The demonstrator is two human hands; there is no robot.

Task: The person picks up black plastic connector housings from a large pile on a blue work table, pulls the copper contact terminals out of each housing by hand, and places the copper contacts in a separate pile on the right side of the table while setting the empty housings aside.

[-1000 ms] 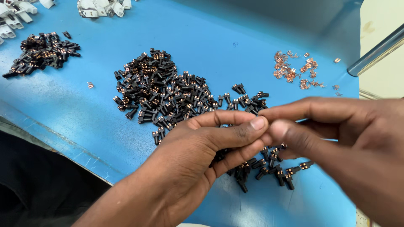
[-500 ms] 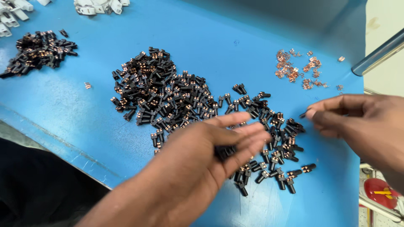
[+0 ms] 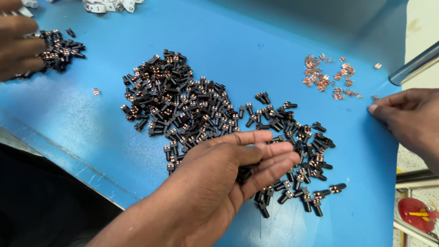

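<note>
My left hand (image 3: 228,174) lies at the middle of the blue table (image 3: 256,45), fingers stretched out side by side over the near edge of a big heap of small black parts with copper contacts (image 3: 183,105). A few of these parts show under its palm. My right hand (image 3: 409,119) is at the right edge, fingers bunched with a fingertip on the table. It is just below a scatter of tiny loose copper clips (image 3: 327,77), and one clip (image 3: 375,98) lies beside the fingertip. The thumb is hidden.
Another person's hand (image 3: 18,45) reaches over a smaller heap of black parts (image 3: 59,48) at the far left. White plastic pieces (image 3: 107,5) lie at the back edge. A metal bar (image 3: 414,68) slants at the right, with a red object (image 3: 416,212) below the table's right side.
My hands were pinched together over the parts, then separated. The right hand has moved right toward the copper clips. The left hand stays over the heap. Another person's hand has come in at the far left.
</note>
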